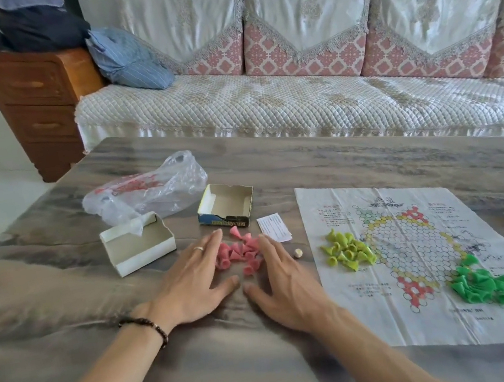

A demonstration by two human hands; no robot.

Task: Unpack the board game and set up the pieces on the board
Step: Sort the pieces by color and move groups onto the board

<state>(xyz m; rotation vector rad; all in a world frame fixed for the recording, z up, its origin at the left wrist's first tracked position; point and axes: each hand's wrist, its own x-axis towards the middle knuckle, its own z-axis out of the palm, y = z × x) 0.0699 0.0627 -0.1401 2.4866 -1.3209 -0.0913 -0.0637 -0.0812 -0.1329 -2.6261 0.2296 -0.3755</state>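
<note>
Many small pink plastic cone pieces [240, 253] lie heaped at centre frame on the worktop [337, 157], left of the paper board [420, 263]. Left hand [192, 279] and right hand [287, 287], flat and holding nothing, flank them; sweeping could scatter cones.

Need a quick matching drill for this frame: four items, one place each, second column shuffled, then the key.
1. pink pieces
2. yellow-green pieces
3. dark green pieces
4. die

A. near right part of the board sheet
B. on the table, between right hand and sheet
C. between both hands, left hand beside them
D. left part of the sheet

Pairs: 1-C, 2-D, 3-A, 4-B
</note>
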